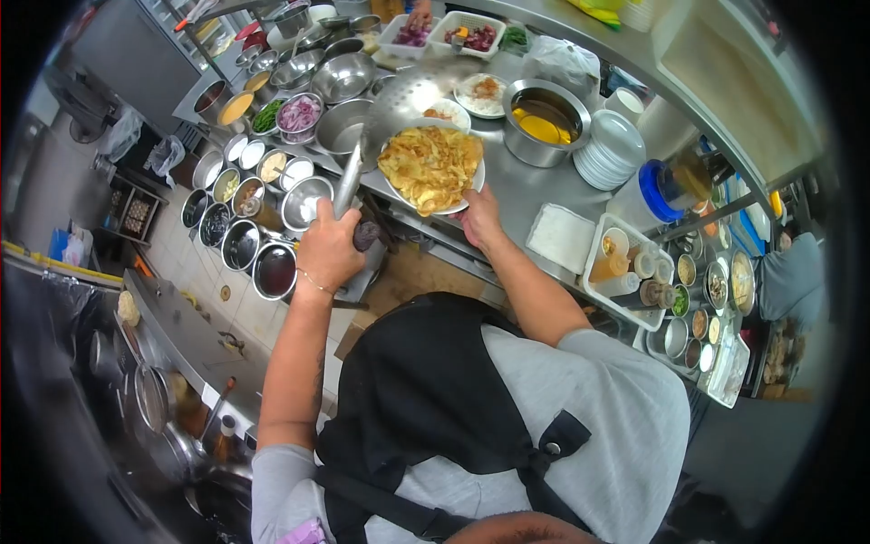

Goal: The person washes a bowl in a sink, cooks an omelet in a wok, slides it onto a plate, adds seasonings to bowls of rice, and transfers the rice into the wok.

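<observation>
My left hand is closed around the metal handle of a large perforated skimmer. The skimmer's round, hole-dotted head is blurred and reaches out beyond the plate. In my right hand is the near edge of a white plate, tilted a little. A golden-brown fried omelette covers most of this plate and hangs over its near edge. Just behind it, a smaller white plate with reddish food sits on the steel counter, partly hidden.
Left of the plate stand steel bowls, sliced onions and several sauce pots. A pot of yellow liquid, stacked plates and a bottle tray are to the right. Another person's hand is at the back. A shelf overhangs the right.
</observation>
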Available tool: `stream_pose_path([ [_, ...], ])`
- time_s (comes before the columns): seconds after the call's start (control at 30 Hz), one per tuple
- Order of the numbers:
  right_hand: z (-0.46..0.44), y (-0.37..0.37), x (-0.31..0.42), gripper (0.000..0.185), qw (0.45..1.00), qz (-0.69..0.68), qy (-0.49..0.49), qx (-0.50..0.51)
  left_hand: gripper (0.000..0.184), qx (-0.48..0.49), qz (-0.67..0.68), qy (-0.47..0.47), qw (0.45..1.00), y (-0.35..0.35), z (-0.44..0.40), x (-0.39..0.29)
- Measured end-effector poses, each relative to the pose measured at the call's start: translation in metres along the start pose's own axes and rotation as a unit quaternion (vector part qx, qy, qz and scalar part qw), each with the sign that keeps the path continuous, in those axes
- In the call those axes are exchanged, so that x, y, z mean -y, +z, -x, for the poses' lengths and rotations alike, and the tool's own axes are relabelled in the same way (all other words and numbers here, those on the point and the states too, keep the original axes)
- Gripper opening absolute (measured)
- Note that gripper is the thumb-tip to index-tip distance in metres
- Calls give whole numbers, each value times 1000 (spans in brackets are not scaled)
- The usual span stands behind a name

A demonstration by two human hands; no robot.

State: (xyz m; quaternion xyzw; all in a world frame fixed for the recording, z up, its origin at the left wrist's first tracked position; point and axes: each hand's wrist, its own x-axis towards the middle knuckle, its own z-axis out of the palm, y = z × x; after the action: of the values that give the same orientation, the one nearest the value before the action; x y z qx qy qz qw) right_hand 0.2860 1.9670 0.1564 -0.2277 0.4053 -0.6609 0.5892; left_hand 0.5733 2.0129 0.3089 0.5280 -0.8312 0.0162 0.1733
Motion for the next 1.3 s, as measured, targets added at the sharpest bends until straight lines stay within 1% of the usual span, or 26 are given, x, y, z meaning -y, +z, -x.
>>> stream_pose_path([
  [0.03, 2, 2, 1, 45, 1000, 2, 2, 3, 34, -2, 26, -37, 999, -6, 6, 0],
  [0.07, 5, 2, 3, 44, 1000, 10, 17, 3, 34, -4, 26, -39, 999, -13, 15, 2],
  [0.13, 8, -2, 6, 43, 999, 23, 25, -5, 38, -80, 109, -36, 990, -21, 39, 15],
  [0.2, 11, -14, 1, 40, 998, 44, 39, -20, 38, -120, 193, -53, 972, -9, 78, 40],
  [0.27, 18, -34, -6, 37, 997, 56, 28, -36, 34, -113, 336, -177, 918, 14, 144, 68],
  [0.33, 25, -58, -17, 35, 994, 76, 51, -59, 29, -138, 407, -299, 852, 15, 213, 69],
  [0.4, 37, -74, -16, 35, 993, 89, 49, -63, 27, -231, 345, -316, 853, 27, 287, 73],
  [0.47, 49, -81, -8, 35, 985, 122, 83, -91, 27, -311, 318, -395, 804, 22, 339, 50],
  [0.53, 53, -89, -9, 34, 979, 144, 88, -115, 28, -413, 261, -488, 724, 35, 397, 51],
  [0.6, 56, -95, -10, 34, 979, 154, 79, -108, 28, -490, 127, -600, 619, 43, 450, 53],
  [0.67, 53, -105, -12, 34, 978, 167, 73, -103, 29, -478, -11, -606, 636, 55, 540, 72],
  [0.7, 49, -109, -15, 33, 980, 156, 71, -103, 27, -530, 40, -657, 535, 29, 519, 56],
  [0.73, 46, -107, -16, 33, 982, 144, 68, -103, 25, -575, 91, -694, 425, -12, 487, 35],
  [0.77, 46, -93, -14, 31, 977, 146, 66, -144, 26, -564, 53, -734, 374, -34, 481, 25],
  [0.8, 44, -89, -15, 31, 977, 148, 65, -137, 29, -552, 18, -769, 322, -46, 482, 20],
  [0.83, 40, -85, -15, 31, 978, 134, 63, -150, 31, -622, 36, -739, 254, -52, 491, 20],
  [0.87, 36, -81, -14, 31, 978, 119, 61, -163, 31, -630, 25, -736, 246, -51, 502, 23],
  [0.93, 28, -66, -10, 32, 977, 117, 47, -169, 31, -623, 19, -734, 269, -40, 507, 29],
  [1.0, 20, -53, -3, 33, 979, 81, 18, -186, 32, -608, 38, -735, 298, -28, 503, 38],
  [1.07, 5, -48, 5, 34, 981, 75, 6, -180, 32, -585, 67, -733, 341, -13, 494, 46],
  [1.13, -15, -44, 20, 34, 984, 7, -47, -170, 32, -556, 105, -724, 395, 4, 479, 55],
  [1.2, -39, -47, 44, 35, 976, 8, -70, -205, 32, -522, 148, -709, 450, 21, 459, 63],
  [1.23, -53, -46, 57, 35, 970, 13, -87, -226, 32, -508, 170, -701, 471, 28, 448, 66],
  [1.27, -65, -46, 72, 35, 970, 9, -92, -225, 32, -498, 190, -694, 484, 35, 436, 67],
  [1.3, -78, -47, 89, 36, 964, 10, -122, -237, 32, -481, 209, -688, 503, 39, 424, 67],
])
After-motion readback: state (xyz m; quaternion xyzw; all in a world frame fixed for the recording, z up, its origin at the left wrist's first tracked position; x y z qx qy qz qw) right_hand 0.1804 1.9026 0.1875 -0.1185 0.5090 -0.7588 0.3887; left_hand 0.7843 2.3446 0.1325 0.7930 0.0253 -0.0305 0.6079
